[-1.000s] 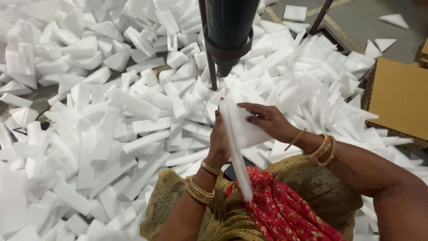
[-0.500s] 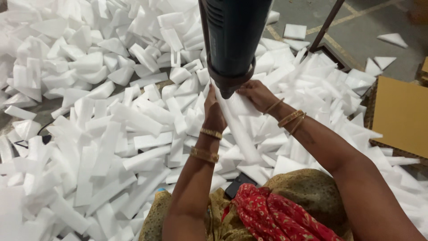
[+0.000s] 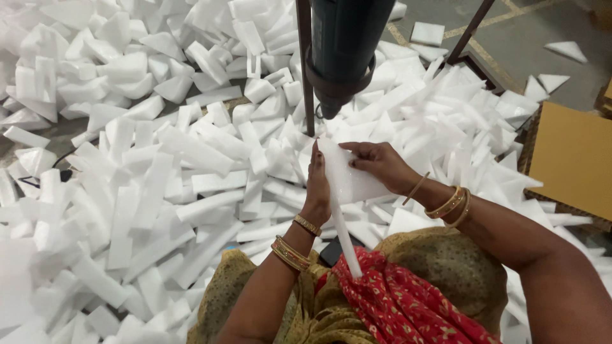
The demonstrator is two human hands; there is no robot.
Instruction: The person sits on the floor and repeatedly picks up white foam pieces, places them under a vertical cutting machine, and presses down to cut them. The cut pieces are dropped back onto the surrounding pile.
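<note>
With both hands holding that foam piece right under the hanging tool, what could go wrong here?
Two risks, as far as I can judge. The left hand and right hand grip the white foam piece just below the dark tool's tip, so the fingers might touch it. The long lower strip could snag on the red cloth.

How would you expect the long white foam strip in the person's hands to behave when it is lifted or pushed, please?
The foam strip probably weighs very little: both hands steady it with light fingers. It looks fairly stiff, since its unsupported lower end stays straight. It is likely fragile, given the broken white pieces piled around.
</note>
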